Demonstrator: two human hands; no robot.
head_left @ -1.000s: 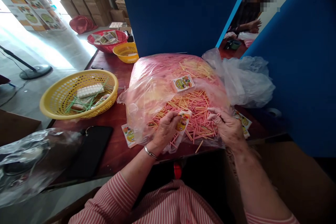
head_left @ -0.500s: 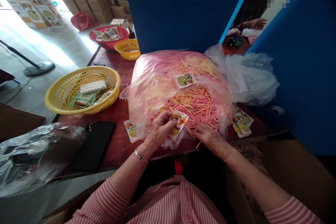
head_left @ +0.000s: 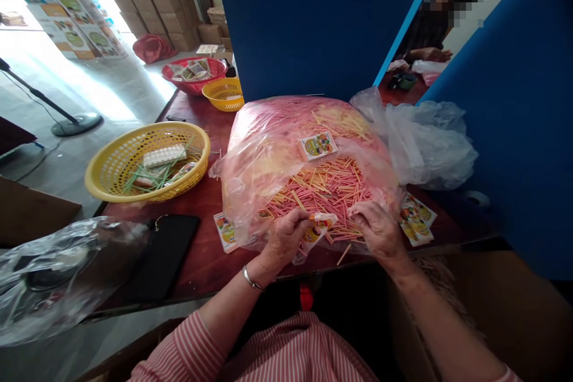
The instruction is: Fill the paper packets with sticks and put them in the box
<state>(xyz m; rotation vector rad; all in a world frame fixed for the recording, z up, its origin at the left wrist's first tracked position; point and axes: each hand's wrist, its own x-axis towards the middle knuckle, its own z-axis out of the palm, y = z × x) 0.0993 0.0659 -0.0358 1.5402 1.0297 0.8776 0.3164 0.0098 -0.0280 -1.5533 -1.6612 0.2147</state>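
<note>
A big clear plastic bag (head_left: 268, 149) full of thin pink and orange sticks (head_left: 326, 185) lies open on the dark red table (head_left: 197, 250). My left hand (head_left: 284, 239) grips a small printed paper packet (head_left: 319, 225) at the bag's near edge. My right hand (head_left: 378, 227) rests palm down on the sticks just right of the packet, fingers curled into the pile. Whether it holds sticks is hidden. Another printed packet (head_left: 317, 146) lies on top of the bag.
A yellow basket (head_left: 107, 167) with green sticks and a white box sits to the left. A black phone (head_left: 163, 256) and crumpled plastic (head_left: 58, 274) lie near left. Loose packets (head_left: 416, 221) and an empty bag (head_left: 430, 137) lie right. Blue partitions (head_left: 313, 18) stand behind; another person sits beyond.
My right hand swept down to the table edge, then came back up onto the sticks beside the packet. My left hand kept hold of the packet and tilted it flatter.
</note>
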